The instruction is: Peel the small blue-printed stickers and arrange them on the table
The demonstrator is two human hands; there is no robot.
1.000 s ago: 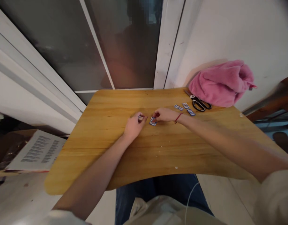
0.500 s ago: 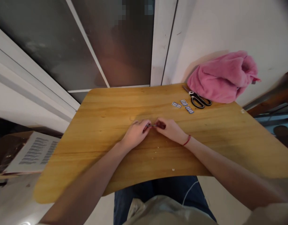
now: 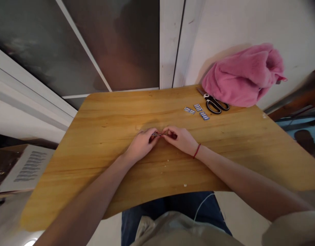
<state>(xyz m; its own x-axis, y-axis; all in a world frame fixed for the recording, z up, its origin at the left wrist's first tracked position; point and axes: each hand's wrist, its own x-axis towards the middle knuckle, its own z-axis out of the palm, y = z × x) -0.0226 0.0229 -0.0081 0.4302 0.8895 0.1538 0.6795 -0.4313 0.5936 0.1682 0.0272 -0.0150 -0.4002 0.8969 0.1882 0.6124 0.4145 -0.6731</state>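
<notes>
Above the middle of the wooden table my two hands meet at the fingertips. My left hand is closed in a pinch on a small, thin piece with dark and shiny light edges; it is too small to name its kind. The thumb and fingers of my right hand are pinched together at the other end of this piece. Much of it is hidden by the fingers. Beyond my right hand lie several small flat blue-and-white striped pieces.
Black-handled scissors lie at the back right against a pink plush bag. Tiny white bits are scattered near the front edge. A printed cardboard box stands left of the table; a wall and a glazed door panel close the back.
The view has shifted slightly, so the table items appear a little further left and higher. My hands have drawn closer together, and less of the thin piece shows between them.
</notes>
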